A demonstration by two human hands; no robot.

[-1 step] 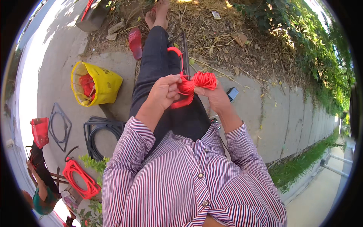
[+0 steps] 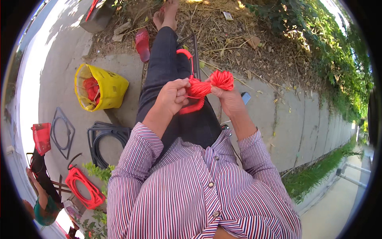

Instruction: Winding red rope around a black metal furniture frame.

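Note:
A bundle of red cord (image 2: pixel 199 88) is stretched between my two hands above my lap. My left hand (image 2: pixel 173 95) is closed, its thumb and fingers pinching the bundle's left end. At the other end, my right hand (image 2: pixel 231 102) grips the cord just below a rounded tuft of loops (image 2: pixel 223 80). Under the bundle, a curved red piece (image 2: pixel 193 107) lies on my dark trousers. A similar red curve (image 2: pixel 185 52) shows farther out beside my leg, with a thin red strand running from it toward the bundle.
To the left stands a yellow bucket (image 2: pixel 113 89) with red material inside. Dark frames (image 2: pixel 93 139) and a red frame (image 2: pixel 85 191) lie on the pavement. A red slipper (image 2: pixel 142 44) is near my foot. Another person (image 2: pixel 45 207) is at lower left; a phone-like device (image 2: pixel 246 97) lies right.
My right hand has shifted slightly right and up with the looped tuft, so more of the cord shows between my hands. My left hand has stayed nearly in place.

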